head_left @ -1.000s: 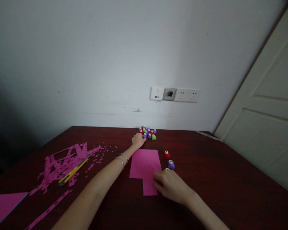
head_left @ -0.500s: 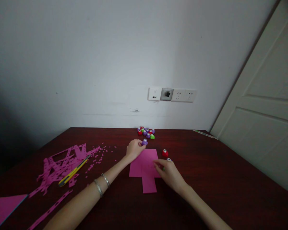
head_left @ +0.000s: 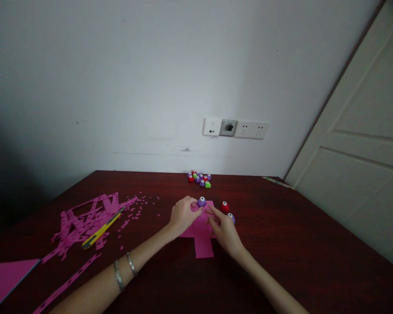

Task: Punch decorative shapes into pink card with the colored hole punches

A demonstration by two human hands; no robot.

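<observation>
My left hand (head_left: 184, 214) pinches a small purple toy (head_left: 201, 202) with one big white eye, just above the far part of a pink cross-shaped paper (head_left: 203, 247). Close by on the right is my right hand (head_left: 225, 230), palm side down over the paper's right arm. Its thumb and fingers are apart and point toward the purple toy, with nothing visible between them. Beyond that hand stand a red one-eyed toy (head_left: 225, 206) and another purple toy (head_left: 231, 218). Both hands cover parts of the paper.
Several purple, red and green one-eyed toys (head_left: 202, 183) cluster at the table's far edge. Leftward lie pink paper scraps (head_left: 81, 220), a yellow utility knife (head_left: 102, 229), a long pink strip (head_left: 67, 285) and a pink sheet (head_left: 9, 279). Sockets (head_left: 249, 129) sit on the wall.
My left hand has brought the purple toy nearer and slightly right, over the paper. My right hand has shifted toward it, uncovering more of the other purple toy; the green bit beneath is now hidden.
</observation>
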